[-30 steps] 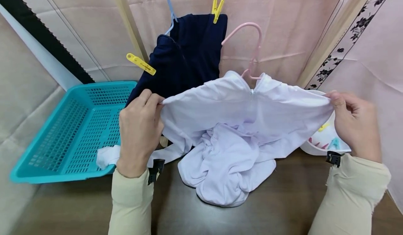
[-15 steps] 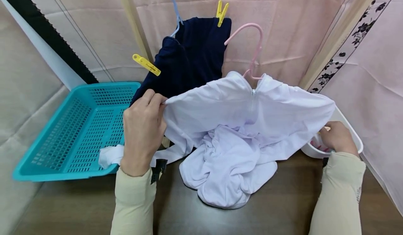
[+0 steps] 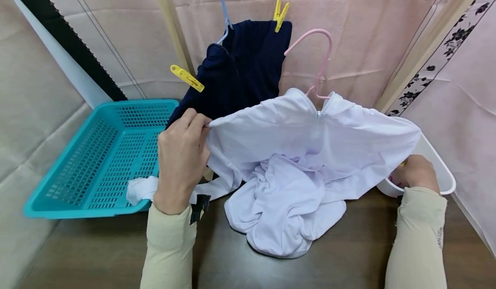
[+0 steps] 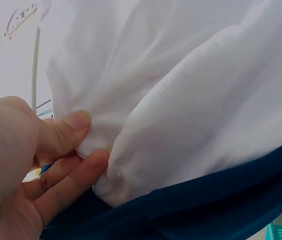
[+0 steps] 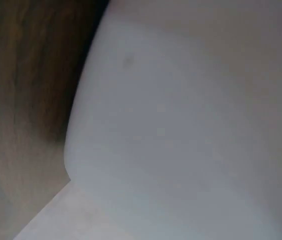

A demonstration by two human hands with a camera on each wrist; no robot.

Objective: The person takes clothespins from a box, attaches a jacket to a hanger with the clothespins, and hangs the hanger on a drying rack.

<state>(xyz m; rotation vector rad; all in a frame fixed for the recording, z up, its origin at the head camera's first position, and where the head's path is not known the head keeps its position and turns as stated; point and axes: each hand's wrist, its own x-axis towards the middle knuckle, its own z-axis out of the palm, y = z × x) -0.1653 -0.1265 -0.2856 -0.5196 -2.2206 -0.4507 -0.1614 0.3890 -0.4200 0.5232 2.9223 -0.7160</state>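
Note:
My left hand [image 3: 183,157] pinches the left top corner of a white garment [image 3: 271,129] between thumb and fingers. The left wrist view also shows this pinch on the white cloth [image 4: 181,100]. A short zip sits at the middle of the garment's top edge, below a pink hanger [image 3: 329,50]; the hanger's lower part is hidden in the cloth. On the right, my right hand [image 3: 418,173] reaches into a white bin [image 3: 438,160]. Its fingers are mostly hidden, with a bit of yellow beside them. The right wrist view is filled mainly by the bin's pale wall [image 5: 156,125].
Behind, a navy garment [image 3: 252,65] hangs on a blue hanger [image 3: 222,4], with yellow clothespins [image 3: 280,15] at its two top corners. At left stands a teal basket [image 3: 36,203] with a small white cloth [image 3: 141,189] over its edge. Brown tabletop [image 3: 217,259] lies below.
My right hand has let go of the garment's right top corner and moved down into the white bin. The left hand keeps its pinch. The whole view has shifted slightly.

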